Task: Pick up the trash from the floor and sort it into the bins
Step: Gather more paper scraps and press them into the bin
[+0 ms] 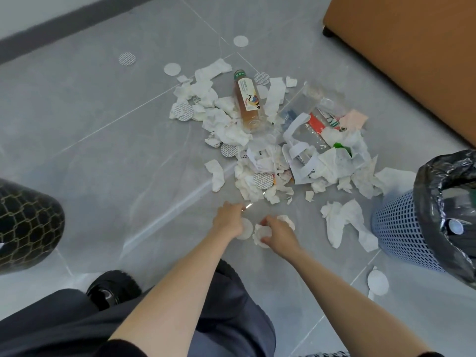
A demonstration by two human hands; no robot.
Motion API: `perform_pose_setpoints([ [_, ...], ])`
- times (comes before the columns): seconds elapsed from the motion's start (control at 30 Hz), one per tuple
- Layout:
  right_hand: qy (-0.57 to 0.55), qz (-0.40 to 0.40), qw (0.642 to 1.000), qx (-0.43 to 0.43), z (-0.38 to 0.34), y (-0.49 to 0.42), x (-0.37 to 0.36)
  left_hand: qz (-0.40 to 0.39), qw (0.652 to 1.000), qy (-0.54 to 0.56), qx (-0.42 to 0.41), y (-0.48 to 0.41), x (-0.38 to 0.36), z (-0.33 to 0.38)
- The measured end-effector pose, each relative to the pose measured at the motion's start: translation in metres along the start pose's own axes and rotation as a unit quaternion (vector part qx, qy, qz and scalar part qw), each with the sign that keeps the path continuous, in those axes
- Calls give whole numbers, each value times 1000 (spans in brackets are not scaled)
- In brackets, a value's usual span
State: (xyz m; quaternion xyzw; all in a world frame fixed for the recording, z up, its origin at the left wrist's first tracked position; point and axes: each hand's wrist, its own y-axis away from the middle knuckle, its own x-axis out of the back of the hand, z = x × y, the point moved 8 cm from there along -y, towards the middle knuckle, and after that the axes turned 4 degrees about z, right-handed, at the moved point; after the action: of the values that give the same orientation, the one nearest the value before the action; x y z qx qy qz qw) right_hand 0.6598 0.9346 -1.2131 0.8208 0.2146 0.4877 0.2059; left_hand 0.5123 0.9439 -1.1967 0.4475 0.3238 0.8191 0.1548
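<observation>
Grey floor tiles (pixel 103 130) carry a heap of crumpled tissues (pixel 229 131), a tea bottle (pixel 247 104) and half-buried clear plastic bags (pixel 307 101). The right hand (pixel 279 234) curls round a crumpled tissue (pixel 260 234) lying on the floor. The left hand (pixel 228 219) sits knuckles-up, overlapping a white disc (pixel 246 229). Its fingertips are hidden, so its grip cannot be told. A blue mesh bin (pixel 396 228) is cut off at the right.

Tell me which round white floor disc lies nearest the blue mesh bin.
The plain round white disc at the base of the blue mesh bin, lying alone; the rest lie farther left.
</observation>
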Motion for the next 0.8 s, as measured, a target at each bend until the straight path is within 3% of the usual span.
perform_pose_setpoints([
  [0.2,9,25,1000,-3,3,0,11,3,995,-88,-49,-9,-11,-1],
  [0.37,-30,90,995,-40,18,1,43,24,982,-171,-80,-10,-18,2],
  [0.53,-55,73,992,-84,36,-6,33,32,979,-184,-79,-13,-22,-4],
  [0.67,-92,78,991,-61,25,-6,33,-1,995,-86,-42,-16,-17,-15],
  [0.8,-156,106,981,-44,0,-9,53,62,988,141,0,-33,25,-46],
])
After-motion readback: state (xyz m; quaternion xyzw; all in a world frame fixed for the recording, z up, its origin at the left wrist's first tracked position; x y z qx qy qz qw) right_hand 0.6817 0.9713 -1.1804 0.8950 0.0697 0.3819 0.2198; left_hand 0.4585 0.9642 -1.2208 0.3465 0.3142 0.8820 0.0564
